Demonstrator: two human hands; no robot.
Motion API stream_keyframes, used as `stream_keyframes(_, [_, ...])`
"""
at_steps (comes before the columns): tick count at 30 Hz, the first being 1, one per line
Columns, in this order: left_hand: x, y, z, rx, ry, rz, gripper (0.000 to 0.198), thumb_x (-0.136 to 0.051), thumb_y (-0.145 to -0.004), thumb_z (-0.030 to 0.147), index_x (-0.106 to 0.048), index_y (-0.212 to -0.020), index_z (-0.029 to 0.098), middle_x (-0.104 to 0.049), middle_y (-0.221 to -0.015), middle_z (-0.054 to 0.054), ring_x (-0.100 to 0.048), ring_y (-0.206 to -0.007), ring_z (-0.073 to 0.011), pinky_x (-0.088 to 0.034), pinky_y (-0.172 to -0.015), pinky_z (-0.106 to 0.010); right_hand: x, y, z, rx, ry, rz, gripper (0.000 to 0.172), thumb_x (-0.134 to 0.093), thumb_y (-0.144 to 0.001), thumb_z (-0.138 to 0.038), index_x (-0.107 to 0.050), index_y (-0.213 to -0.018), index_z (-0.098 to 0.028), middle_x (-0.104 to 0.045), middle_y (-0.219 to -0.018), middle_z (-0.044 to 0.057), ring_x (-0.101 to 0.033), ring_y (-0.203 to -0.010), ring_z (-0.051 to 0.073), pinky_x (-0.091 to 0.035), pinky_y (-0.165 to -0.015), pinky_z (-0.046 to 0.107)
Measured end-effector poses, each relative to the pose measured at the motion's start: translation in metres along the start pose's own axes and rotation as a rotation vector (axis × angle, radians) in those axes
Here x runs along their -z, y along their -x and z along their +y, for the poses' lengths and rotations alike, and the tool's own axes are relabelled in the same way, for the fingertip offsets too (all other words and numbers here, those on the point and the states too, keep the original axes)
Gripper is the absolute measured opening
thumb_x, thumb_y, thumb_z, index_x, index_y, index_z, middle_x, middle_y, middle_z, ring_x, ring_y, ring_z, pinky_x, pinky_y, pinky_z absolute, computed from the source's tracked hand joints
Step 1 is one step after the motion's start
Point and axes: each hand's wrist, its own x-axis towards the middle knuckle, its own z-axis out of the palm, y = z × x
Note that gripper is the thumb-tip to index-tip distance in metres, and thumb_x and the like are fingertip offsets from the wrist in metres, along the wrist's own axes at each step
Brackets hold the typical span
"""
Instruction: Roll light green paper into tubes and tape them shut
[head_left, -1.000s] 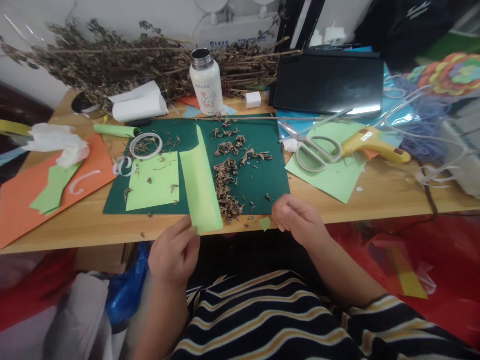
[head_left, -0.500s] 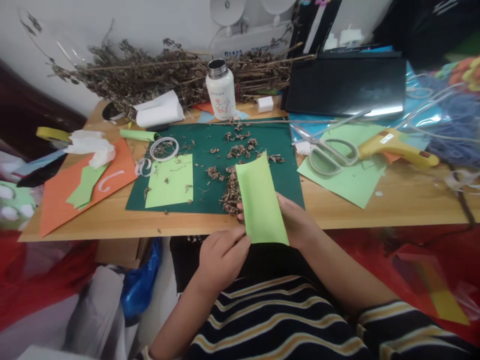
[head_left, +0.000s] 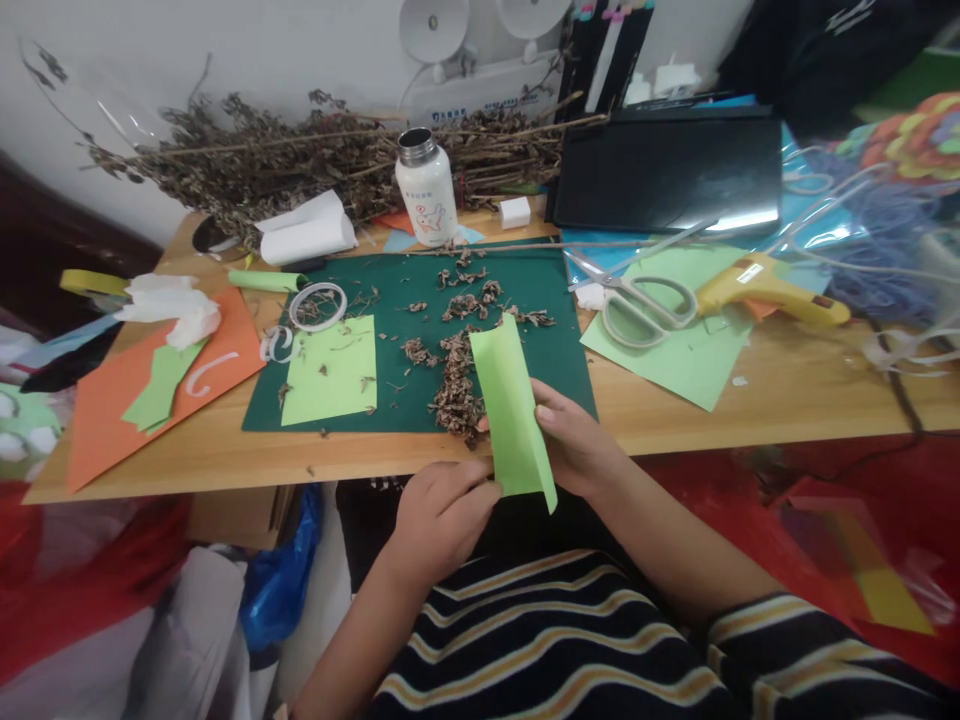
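Above the table's front edge, a light green sheet of paper is held between both hands. My left hand pinches its lower left corner, fingers closed. My right hand grips the right side, thumb in front and the other fingers behind the paper. That right edge curls forward under the thumb. Just behind the sheet lies a heap of dry brown leaves, partly hidden by it, on a dark green cutting mat. Left of the heap, a second light green sheet rests flat with leaf bits on it.
Scissors and a yellow glue gun lie to the right on green paper. A white bottle stands uncapped at the back, before dried branches. A tape roll and orange paper are at left.
The right edge of the held sheet has folded forward, with my right thumb now on its front. The view has shifted slightly to the right.
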Motion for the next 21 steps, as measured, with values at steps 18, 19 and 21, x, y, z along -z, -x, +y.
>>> stream_keyframes(18, [-0.023, -0.031, -0.01, 1.124, 1.357, 0.217, 0.043, -0.064, -0.067, 0.047, -0.056, -0.099, 0.02, -0.068, -0.087, -0.004, -0.063, -0.069, -0.0149, -0.046, -0.047, -0.02, -0.001, 0.01, 0.017, -0.09, 0.038, 0.041, 0.045, -0.063, -0.068, -0.026, -0.05, -0.111, -0.024, -0.063, -0.093, 0.0, -0.061, -0.068, 0.01, -0.05, -0.059, 0.024])
stream_keyframes(19, [-0.024, -0.031, -0.01, 1.125, 1.374, 0.178, 0.044, -0.063, -0.068, 0.048, -0.056, -0.101, 0.02, -0.068, -0.089, -0.005, -0.064, -0.07, -0.0154, -0.047, -0.048, -0.02, -0.001, 0.011, 0.018, -0.088, 0.048, 0.036, 0.047, -0.063, -0.068, -0.026, -0.048, -0.112, -0.025, -0.063, -0.094, 0.0, -0.061, -0.069, 0.01, -0.05, -0.058, 0.023])
stream_keyframes(21, [-0.024, -0.029, -0.008, 1.08, 1.403, 0.105, 0.045, -0.06, -0.069, 0.05, -0.056, -0.103, 0.019, -0.067, -0.094, -0.008, -0.063, -0.07, -0.016, -0.046, -0.046, -0.02, -0.003, 0.014, 0.02, -0.069, 0.065, 0.008, 0.05, -0.065, -0.068, -0.026, -0.046, -0.114, -0.027, -0.061, -0.095, 0.0, -0.061, -0.07, 0.01, -0.05, -0.056, 0.022])
